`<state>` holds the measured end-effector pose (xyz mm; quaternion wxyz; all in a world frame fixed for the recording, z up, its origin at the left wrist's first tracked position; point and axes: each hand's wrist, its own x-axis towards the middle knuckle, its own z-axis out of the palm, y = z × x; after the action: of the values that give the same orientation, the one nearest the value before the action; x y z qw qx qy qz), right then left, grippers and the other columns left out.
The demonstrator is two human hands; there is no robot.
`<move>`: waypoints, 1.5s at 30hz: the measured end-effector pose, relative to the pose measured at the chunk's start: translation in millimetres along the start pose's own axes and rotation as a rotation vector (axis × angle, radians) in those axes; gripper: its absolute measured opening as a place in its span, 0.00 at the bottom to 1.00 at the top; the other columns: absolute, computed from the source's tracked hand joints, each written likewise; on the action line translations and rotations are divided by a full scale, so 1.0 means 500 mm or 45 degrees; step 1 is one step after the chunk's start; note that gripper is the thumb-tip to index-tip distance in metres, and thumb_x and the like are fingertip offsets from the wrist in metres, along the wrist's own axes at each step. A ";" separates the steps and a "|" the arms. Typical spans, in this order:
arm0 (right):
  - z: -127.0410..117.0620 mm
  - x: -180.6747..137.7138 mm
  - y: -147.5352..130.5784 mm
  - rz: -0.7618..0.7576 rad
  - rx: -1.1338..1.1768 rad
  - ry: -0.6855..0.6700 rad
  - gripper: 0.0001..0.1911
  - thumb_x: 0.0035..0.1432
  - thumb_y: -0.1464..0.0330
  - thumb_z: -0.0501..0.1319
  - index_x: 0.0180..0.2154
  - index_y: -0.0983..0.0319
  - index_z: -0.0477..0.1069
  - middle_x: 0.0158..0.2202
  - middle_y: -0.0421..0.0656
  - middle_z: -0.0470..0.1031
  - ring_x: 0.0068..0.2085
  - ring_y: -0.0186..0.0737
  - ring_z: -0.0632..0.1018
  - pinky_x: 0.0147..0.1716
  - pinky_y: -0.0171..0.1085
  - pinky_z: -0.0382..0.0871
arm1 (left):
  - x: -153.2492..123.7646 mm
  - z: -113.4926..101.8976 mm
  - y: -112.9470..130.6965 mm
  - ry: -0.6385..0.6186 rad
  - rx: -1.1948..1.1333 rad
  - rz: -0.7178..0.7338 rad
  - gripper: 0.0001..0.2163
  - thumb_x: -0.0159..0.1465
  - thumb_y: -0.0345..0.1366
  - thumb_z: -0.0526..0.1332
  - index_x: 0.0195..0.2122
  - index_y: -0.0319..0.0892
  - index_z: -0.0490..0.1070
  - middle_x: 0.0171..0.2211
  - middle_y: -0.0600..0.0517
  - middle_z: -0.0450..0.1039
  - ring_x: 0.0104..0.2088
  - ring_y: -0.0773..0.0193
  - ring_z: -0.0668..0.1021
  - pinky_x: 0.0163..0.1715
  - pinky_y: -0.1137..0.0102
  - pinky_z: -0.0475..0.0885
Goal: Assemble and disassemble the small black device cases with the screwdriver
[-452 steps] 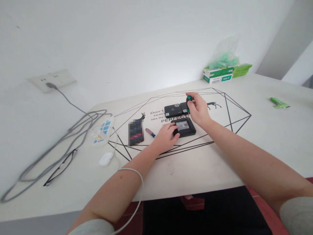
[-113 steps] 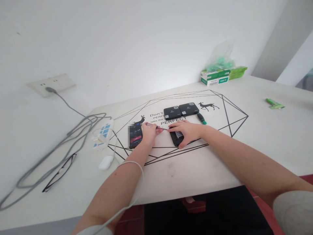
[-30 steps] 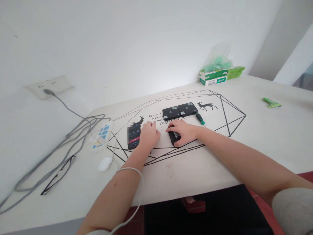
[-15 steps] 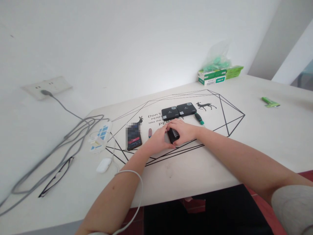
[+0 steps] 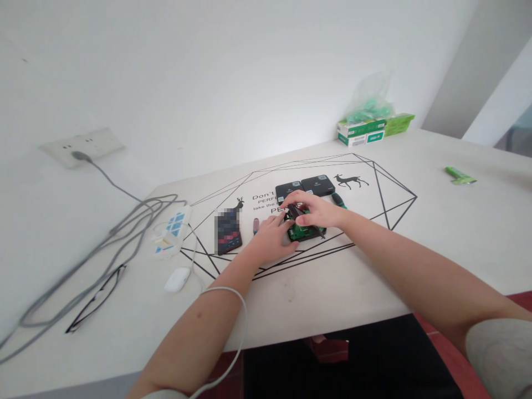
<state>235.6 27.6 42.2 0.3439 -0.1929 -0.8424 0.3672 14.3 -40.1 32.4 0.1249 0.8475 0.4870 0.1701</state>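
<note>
A small black device with its green circuit board (image 5: 300, 232) exposed lies on the table in front of me. My left hand (image 5: 271, 239) grips the device's left side, fingers at the back and thumb near the front corner. My right hand (image 5: 319, 210) holds a black cover (image 5: 295, 213), tilted above the board and partly hidden by the fingers. Behind my hands sit two flat black boxes (image 5: 317, 185) side by side. A green-and-black screwdriver (image 5: 337, 199) is partly covered by my right hand. Left of my left hand is a small screwdriver handle (image 5: 256, 225).
A phone (image 5: 228, 233) lies on the left, with a white earphone case (image 5: 177, 280), a power strip (image 5: 172, 231), grey cable and glasses (image 5: 96, 299) beyond. Green boxes (image 5: 361, 128) with a plastic bag stand at the back right. A green packet (image 5: 459, 175) rests far right. A white cable crosses my left forearm.
The black cover has come up off the device in my right hand, and the green circuit board now shows. My left hand stays at the device's left side.
</note>
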 end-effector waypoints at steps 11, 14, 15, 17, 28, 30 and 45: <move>-0.042 -0.010 -0.038 0.216 0.349 -0.324 0.25 0.51 0.53 0.73 0.45 0.60 0.73 0.47 0.44 0.78 0.47 0.45 0.78 0.49 0.45 0.74 | 0.013 0.021 -0.027 0.039 0.322 -0.102 0.26 0.67 0.41 0.64 0.67 0.47 0.67 0.70 0.35 0.62 0.67 0.35 0.66 0.65 0.43 0.60; -0.074 -0.025 -0.052 0.420 0.253 -0.451 0.24 0.48 0.57 0.75 0.44 0.59 0.72 0.43 0.42 0.79 0.43 0.43 0.79 0.43 0.42 0.74 | 0.014 0.019 -0.029 0.045 0.268 -0.116 0.25 0.69 0.43 0.63 0.66 0.47 0.69 0.70 0.35 0.63 0.67 0.35 0.67 0.66 0.43 0.60; -0.085 -0.030 -0.058 0.516 0.181 -0.522 0.25 0.46 0.58 0.75 0.43 0.59 0.73 0.40 0.40 0.79 0.40 0.42 0.79 0.40 0.41 0.74 | 0.015 0.018 -0.029 0.047 0.241 -0.121 0.24 0.69 0.44 0.63 0.65 0.47 0.70 0.70 0.35 0.63 0.67 0.35 0.67 0.66 0.43 0.59; -0.103 -0.037 -0.069 0.699 0.042 -0.646 0.26 0.42 0.58 0.77 0.43 0.59 0.74 0.37 0.40 0.80 0.37 0.43 0.79 0.37 0.40 0.74 | 0.016 0.015 -0.027 0.040 0.199 -0.140 0.24 0.70 0.46 0.62 0.65 0.46 0.70 0.70 0.35 0.63 0.67 0.35 0.67 0.66 0.41 0.59; -0.062 -0.014 -0.100 0.864 -0.538 -0.878 0.27 0.41 0.56 0.76 0.43 0.63 0.80 0.39 0.42 0.81 0.38 0.45 0.79 0.35 0.38 0.66 | 0.013 0.019 -0.016 -0.158 0.448 -0.162 0.34 0.74 0.57 0.52 0.74 0.43 0.56 0.77 0.36 0.49 0.73 0.38 0.61 0.68 0.39 0.56; -0.042 -0.011 -0.083 0.762 -0.690 -0.734 0.20 0.48 0.56 0.74 0.39 0.63 0.79 0.38 0.44 0.80 0.38 0.45 0.78 0.34 0.37 0.64 | 0.013 0.022 -0.017 -0.144 0.450 -0.156 0.33 0.74 0.57 0.52 0.74 0.43 0.57 0.76 0.36 0.51 0.72 0.37 0.62 0.68 0.39 0.57; 0.068 0.044 0.020 0.472 -0.856 -0.160 0.12 0.68 0.68 0.62 0.50 0.63 0.79 0.47 0.49 0.77 0.47 0.43 0.79 0.47 0.37 0.67 | 0.025 0.037 -0.026 -0.007 0.264 -0.165 0.38 0.69 0.52 0.63 0.73 0.37 0.53 0.70 0.32 0.63 0.68 0.38 0.68 0.66 0.43 0.59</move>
<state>196.7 30.3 27.8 0.1371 -0.4210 -0.8860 0.1376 17.5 -23.7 12.8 0.0488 0.8231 0.5554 0.1082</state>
